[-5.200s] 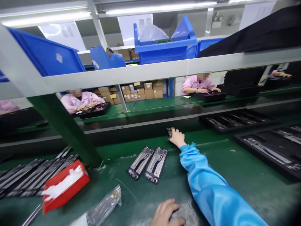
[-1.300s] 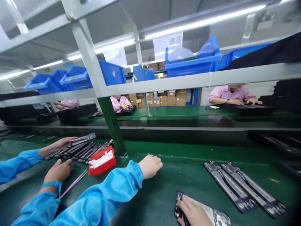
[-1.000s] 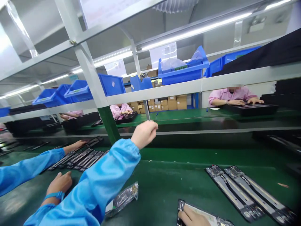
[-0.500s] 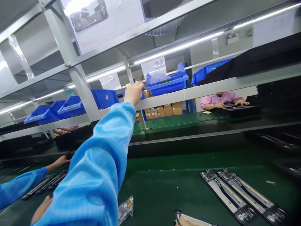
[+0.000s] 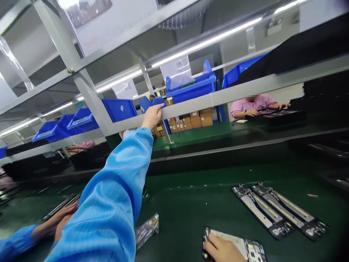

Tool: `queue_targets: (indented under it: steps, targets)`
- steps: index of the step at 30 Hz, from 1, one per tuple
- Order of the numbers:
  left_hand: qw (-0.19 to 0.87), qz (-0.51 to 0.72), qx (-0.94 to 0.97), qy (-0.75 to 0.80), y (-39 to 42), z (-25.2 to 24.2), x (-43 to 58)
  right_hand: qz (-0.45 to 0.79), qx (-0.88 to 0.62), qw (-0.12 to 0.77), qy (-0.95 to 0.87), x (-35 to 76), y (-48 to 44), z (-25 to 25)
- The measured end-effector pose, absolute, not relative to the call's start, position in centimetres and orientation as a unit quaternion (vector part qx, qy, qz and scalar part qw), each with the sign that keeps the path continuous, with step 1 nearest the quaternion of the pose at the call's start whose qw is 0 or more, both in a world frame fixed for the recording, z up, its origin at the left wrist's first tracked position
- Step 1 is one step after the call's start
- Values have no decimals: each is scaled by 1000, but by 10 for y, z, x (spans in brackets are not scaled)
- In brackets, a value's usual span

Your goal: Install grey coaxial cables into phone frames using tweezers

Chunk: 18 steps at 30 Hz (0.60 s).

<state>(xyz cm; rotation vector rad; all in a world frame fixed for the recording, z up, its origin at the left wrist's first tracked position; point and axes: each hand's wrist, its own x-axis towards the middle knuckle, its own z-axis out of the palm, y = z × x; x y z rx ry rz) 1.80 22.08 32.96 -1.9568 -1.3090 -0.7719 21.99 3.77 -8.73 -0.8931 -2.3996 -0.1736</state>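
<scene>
My left hand [image 5: 152,116], at the end of a blue sleeve, reaches up to the grey shelf rail [image 5: 188,106]. Its fingers are drawn together at the rail; whatever they pinch is too small to make out. Low in the view, my right hand [image 5: 223,250] grips an opened phone chassis [image 5: 255,251] by its left part, with fingers over the upper face. Two similar phone chassis [image 5: 260,209] lie side by side on the green bench, right of my right hand. A clear plastic bag of small metal parts [image 5: 147,230] lies between my left sleeve and the held chassis.
Blue bins [image 5: 191,87] stand along the shelf rail. At left, a co-worker's hands [image 5: 61,220] are close beside my sleeve, near dark flat parts [image 5: 58,207]. Across the bench, a person in pink [image 5: 252,107] works at a black tray [image 5: 286,117].
My left hand has come down slightly onto the rail. More of my right hand and its chassis shows as the view shifts. The co-worker's hands at left have come together.
</scene>
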Motion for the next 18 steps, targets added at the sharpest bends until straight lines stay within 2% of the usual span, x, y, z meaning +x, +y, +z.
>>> queue_targets:
  steps: [4, 6, 10, 13, 18]
  targets:
    - [289, -221, -832, -419, 173, 229, -1, 69, -356, 219, -906, 230, 19, -52]
    - [196, -121, -875, -425, 140, 166, -21, 88, -344, 208, -911, 233, 17, -44]
    - [-2, 17, -830, -558, 69, 62, -77, 84, -331, 209, -916, 234, 18, -46]
    - [-18, 50, -794, -606, 30, 23, -115, 76, -326, 224, -916, 233, 19, -51]
    - [21, 107, -761, -640, 7, 12, -141, 71, -326, 220, -917, 232, 20, -50]
